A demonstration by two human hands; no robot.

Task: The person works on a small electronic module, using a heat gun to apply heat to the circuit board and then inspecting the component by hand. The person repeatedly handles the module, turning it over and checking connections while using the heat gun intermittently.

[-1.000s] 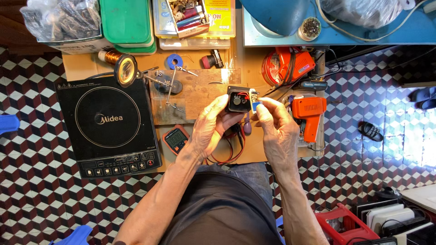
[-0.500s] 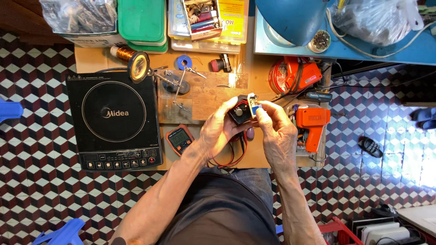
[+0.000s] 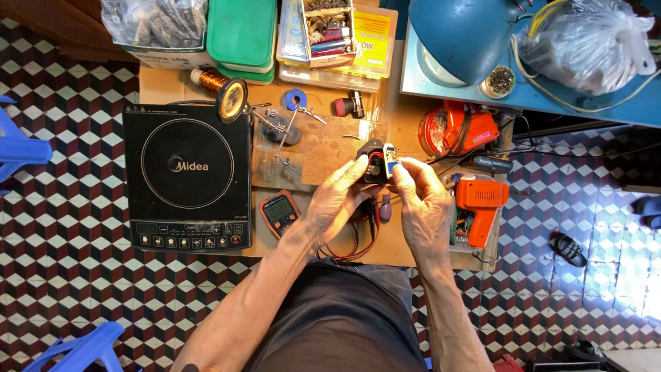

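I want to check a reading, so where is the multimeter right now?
In the head view the multimeter lies on the workbench, just right of the black induction cooker and left of the left hand.

Low wooden surface (image 3: 206,86) sits mid-frame on a floor (image 3: 62,289) of red, black and white cube-pattern tiles. Right of the surface: blue table (image 3: 585,103), bright daylight patch on tiles, a dark sandal (image 3: 570,249). Left of the surface: blue plastic stools (image 3: 21,148), another near its lower left.
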